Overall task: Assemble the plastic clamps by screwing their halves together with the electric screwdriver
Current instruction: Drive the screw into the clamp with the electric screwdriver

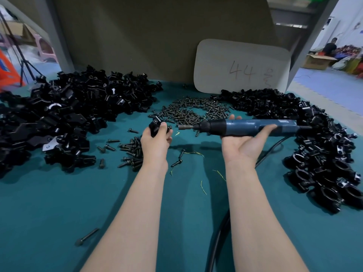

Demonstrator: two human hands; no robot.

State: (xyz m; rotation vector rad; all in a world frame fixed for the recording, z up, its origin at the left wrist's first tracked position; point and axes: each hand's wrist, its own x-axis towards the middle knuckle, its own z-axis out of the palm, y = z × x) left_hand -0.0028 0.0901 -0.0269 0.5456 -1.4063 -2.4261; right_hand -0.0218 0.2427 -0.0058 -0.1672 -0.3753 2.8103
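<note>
My left hand (156, 140) grips a small black plastic clamp (155, 125) above the green table, with a screw head showing on top of the clamp. My right hand (243, 142), palm up, holds the blue electric screwdriver (245, 127) level; fingers curl behind its body and the thumb lies over it. The screwdriver's bit (185, 127) points left at the clamp, a short gap away. Small dark screws (192, 110) lie heaped behind the hands. A pile of loose black clamp halves (68, 114) fills the left side.
A curved heap of black clamps (324, 154) runs down the right side. Longer bolts (131, 152) lie left of my left wrist, one more (86, 237) near the front. The screwdriver's black cable (218, 242) trails toward me. A white board marked 44 (241, 67) leans against the back wall.
</note>
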